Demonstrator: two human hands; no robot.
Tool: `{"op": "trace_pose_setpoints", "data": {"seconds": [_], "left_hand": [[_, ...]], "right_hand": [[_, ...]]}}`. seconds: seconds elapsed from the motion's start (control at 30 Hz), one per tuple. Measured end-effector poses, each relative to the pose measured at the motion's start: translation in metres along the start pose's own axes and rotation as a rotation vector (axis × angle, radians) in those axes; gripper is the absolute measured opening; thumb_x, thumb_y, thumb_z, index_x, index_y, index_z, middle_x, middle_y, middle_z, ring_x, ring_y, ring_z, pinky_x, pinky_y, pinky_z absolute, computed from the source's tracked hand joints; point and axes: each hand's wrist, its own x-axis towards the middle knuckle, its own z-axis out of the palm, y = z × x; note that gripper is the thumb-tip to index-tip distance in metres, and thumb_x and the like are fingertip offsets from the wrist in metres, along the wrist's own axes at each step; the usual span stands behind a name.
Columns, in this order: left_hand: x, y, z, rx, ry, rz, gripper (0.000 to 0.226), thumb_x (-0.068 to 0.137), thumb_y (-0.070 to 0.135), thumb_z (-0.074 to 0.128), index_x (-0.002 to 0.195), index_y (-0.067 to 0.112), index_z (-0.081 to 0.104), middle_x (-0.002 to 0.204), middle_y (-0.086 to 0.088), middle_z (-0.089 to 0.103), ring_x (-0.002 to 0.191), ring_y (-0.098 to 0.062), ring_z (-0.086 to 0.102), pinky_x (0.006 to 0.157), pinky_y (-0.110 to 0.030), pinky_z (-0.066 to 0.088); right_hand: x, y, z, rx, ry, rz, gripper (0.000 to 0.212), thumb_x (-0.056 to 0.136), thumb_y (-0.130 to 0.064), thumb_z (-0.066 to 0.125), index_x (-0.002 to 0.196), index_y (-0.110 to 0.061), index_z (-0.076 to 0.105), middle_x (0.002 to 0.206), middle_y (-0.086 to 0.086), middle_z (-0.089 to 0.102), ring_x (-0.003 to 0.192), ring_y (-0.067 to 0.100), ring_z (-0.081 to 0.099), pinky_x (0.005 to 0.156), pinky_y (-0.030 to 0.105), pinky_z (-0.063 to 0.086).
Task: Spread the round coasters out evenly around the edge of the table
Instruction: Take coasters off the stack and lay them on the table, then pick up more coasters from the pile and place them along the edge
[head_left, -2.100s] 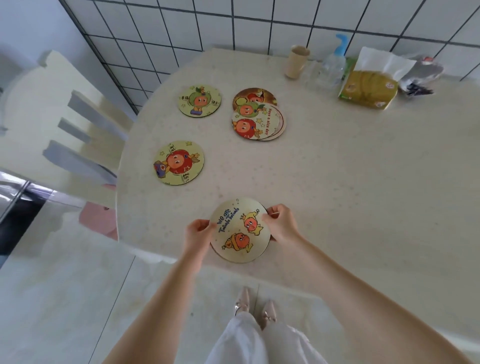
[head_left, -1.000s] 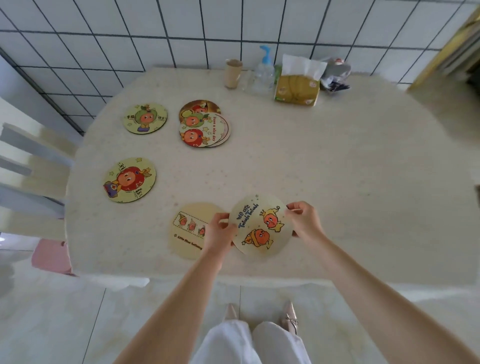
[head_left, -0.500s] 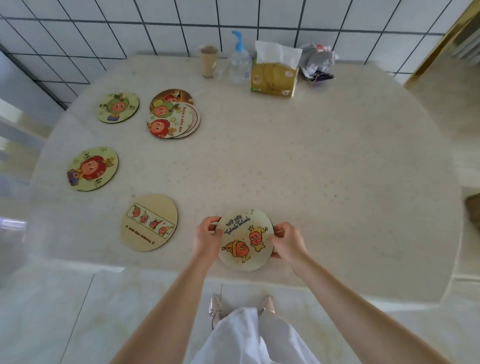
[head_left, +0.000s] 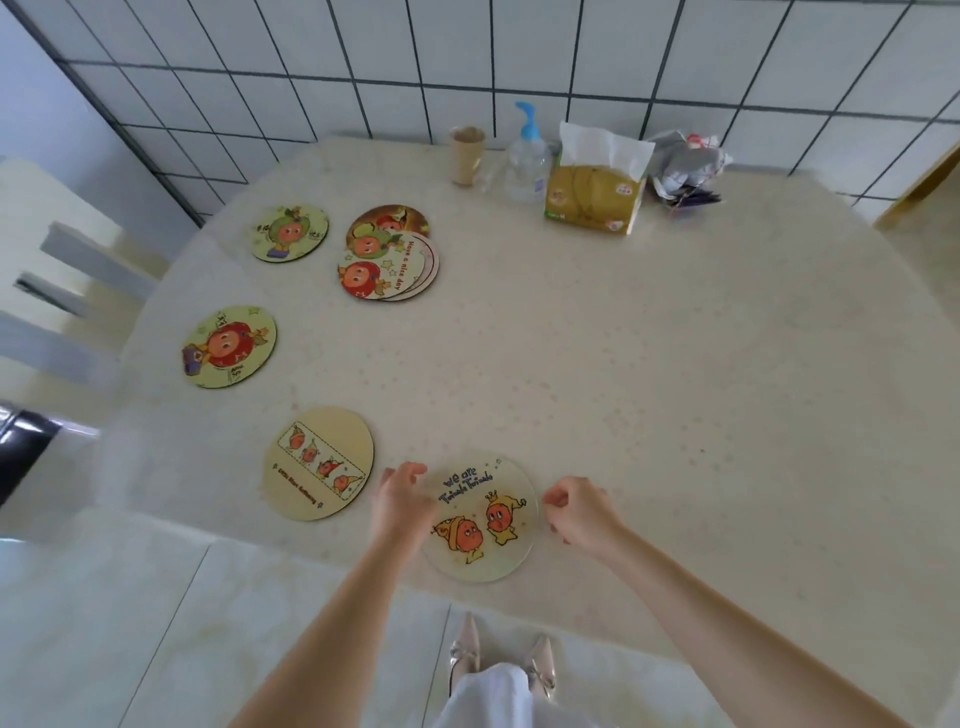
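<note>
A round coaster with two orange figures (head_left: 480, 519) lies flat at the near edge of the cream table (head_left: 649, 389). My left hand (head_left: 402, 499) hovers at its left rim and my right hand (head_left: 576, 506) at its right rim, both with fingers loose and off the coaster. To the left lies a beige coaster (head_left: 319, 463), further back a coaster with a red figure (head_left: 229, 346), then a green-figure coaster (head_left: 290, 233). A stack of several coasters (head_left: 389, 254) sits back left of centre.
Against the tiled wall stand a paper cup (head_left: 466, 154), a pump bottle (head_left: 525, 158), a tissue pack (head_left: 595, 192) and a crumpled bag (head_left: 685, 166). A white chair (head_left: 62, 270) stands at the table's left. My feet (head_left: 501, 660) show below the near edge.
Both hands carried the orange-figure coaster right of the beige one, set it flat at the near edge, and have now let go of it.
</note>
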Motion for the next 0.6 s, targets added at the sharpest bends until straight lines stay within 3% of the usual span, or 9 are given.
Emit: {"op": "trace_pose_setpoints", "data": {"seconds": [0.17,0.27,0.4,0.5,0.6], "left_hand": [[0.019,0.013,-0.017,0.002,0.025,0.031,0.051,0.079,-0.002,0.061,0.125,0.019,0.053,0.117,-0.001,0.053,0.083,-0.006,0.054,0.06,-0.017,0.045],[0.043,0.025,-0.036,-0.016,0.034,0.056,0.048,0.081,0.003,0.061,0.124,0.022,0.052,0.115,0.002,0.052,0.081,-0.008,0.056,0.063,-0.024,0.053],[0.093,0.048,-0.065,-0.052,0.057,0.083,0.041,0.084,0.009,0.06,0.122,0.023,0.054,0.114,0.001,0.054,0.077,-0.005,0.055,0.052,-0.02,0.043],[0.144,0.069,-0.091,-0.094,0.064,0.08,0.041,0.083,0.006,0.06,0.122,0.016,0.054,0.119,-0.007,0.055,0.095,-0.02,0.057,0.067,-0.03,0.048],[0.199,0.089,-0.117,-0.084,0.084,0.078,0.045,0.082,0.008,0.061,0.126,0.015,0.053,0.126,-0.009,0.056,0.106,-0.025,0.056,0.077,-0.032,0.049]], "right_hand": [[0.021,-0.03,-0.03,-0.031,0.009,-0.052,0.021,0.09,-0.009,0.051,0.105,-0.008,0.065,0.107,0.012,0.07,0.101,0.027,0.066,0.091,0.044,0.054],[0.042,-0.064,-0.043,0.011,0.022,-0.071,0.018,0.087,-0.009,0.052,0.1,-0.012,0.064,0.101,0.01,0.07,0.097,0.026,0.067,0.087,0.044,0.057],[0.076,-0.12,-0.052,0.052,0.045,-0.094,0.015,0.085,-0.01,0.053,0.093,-0.017,0.062,0.095,0.01,0.072,0.091,0.026,0.071,0.084,0.045,0.059],[0.111,-0.173,-0.055,0.079,0.075,-0.123,0.012,0.084,-0.009,0.055,0.091,-0.016,0.061,0.088,0.011,0.069,0.089,0.033,0.072,0.082,0.047,0.059],[0.152,-0.225,-0.056,0.109,0.088,-0.118,0.016,0.085,-0.009,0.056,0.099,-0.013,0.061,0.09,0.011,0.067,0.092,0.034,0.071,0.085,0.047,0.058]]}}
